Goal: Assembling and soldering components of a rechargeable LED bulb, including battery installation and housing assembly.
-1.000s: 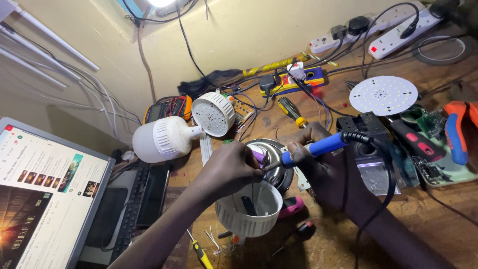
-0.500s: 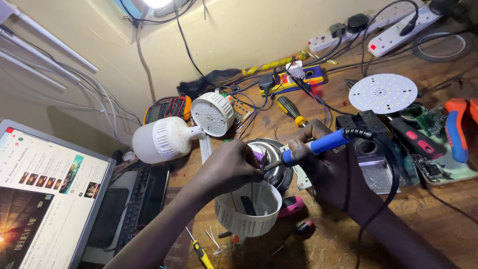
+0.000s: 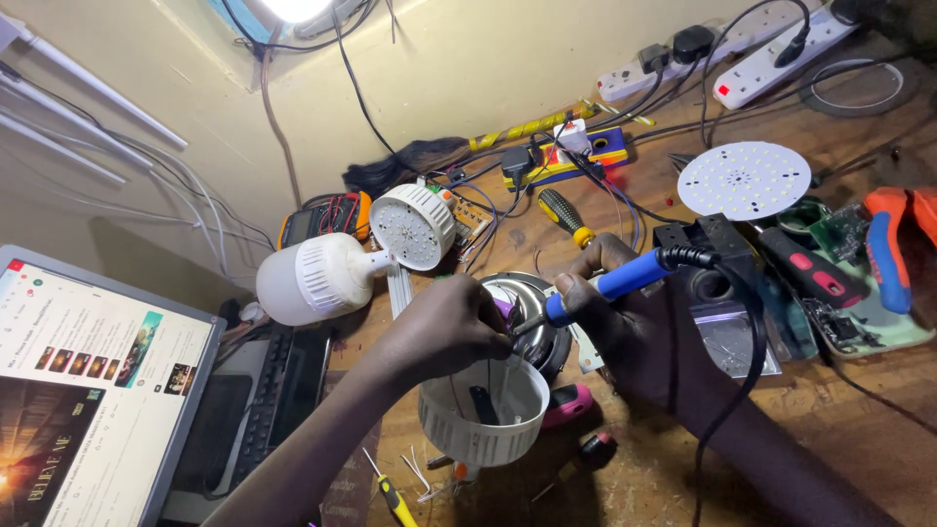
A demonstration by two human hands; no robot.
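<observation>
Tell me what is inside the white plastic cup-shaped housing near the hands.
Inside the white housing a small dark part sits against the inner wall, with thin wires running down into it. The left hand covers the upper rim, and the bottom is in shadow, so anything there is hidden.

Blue-handled soldering iron [image 3: 610, 286], tip down-left
</observation>
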